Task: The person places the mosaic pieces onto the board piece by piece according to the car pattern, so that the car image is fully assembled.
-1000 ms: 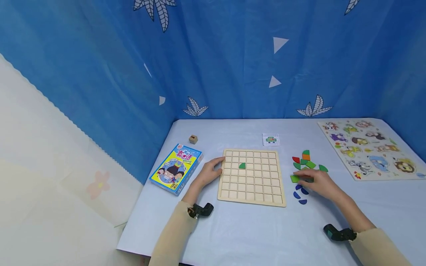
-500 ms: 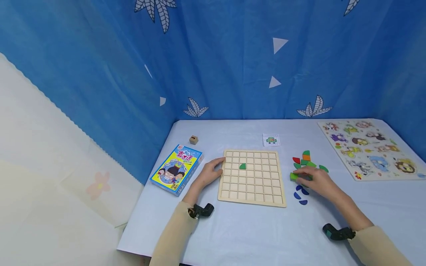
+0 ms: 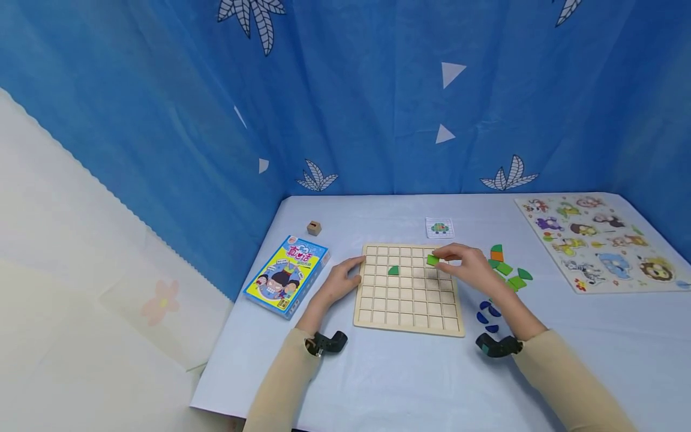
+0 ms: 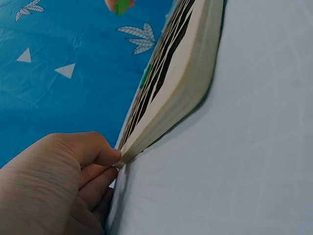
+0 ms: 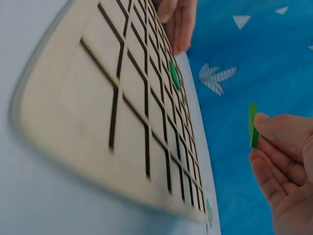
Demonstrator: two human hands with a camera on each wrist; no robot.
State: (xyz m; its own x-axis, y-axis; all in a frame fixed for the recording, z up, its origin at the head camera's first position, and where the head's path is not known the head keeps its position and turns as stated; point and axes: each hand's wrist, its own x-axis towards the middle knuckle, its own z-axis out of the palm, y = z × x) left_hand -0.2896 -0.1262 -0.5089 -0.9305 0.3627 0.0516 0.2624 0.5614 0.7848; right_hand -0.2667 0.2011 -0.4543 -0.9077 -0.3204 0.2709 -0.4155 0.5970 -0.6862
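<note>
Green, the square [image 3: 432, 260] sits pinched at the fingertips of the right hand [image 3: 465, 264], just right of the middle of the head frame. It points off the hand's left side, over the board's [image 3: 407, 330] upper right cells; the right wrist view shows it edge-on and apart from the wood. Being square, it has no long axis I can make out. The right hand is the nearer by far.

One green quarter [image 3: 393, 270] lies on the board, left of the held square. At the board's left edge the left hand [image 3: 339, 281] rests with relaxed fingers touching the rim.

On the counter [image 3: 410, 378], right of centre, I count four blue halves [image 3: 481, 318] and one orange piece [image 3: 496, 257]; the loose greens [image 3: 516, 282] are partly hidden by the arm, so I can't count them. Beyond: one card [image 3: 439, 227] above the board, one box [image 3: 286, 277] and one cube [image 3: 314, 228] to the left, one animal board [image 3: 626, 252] at the far right.
</note>
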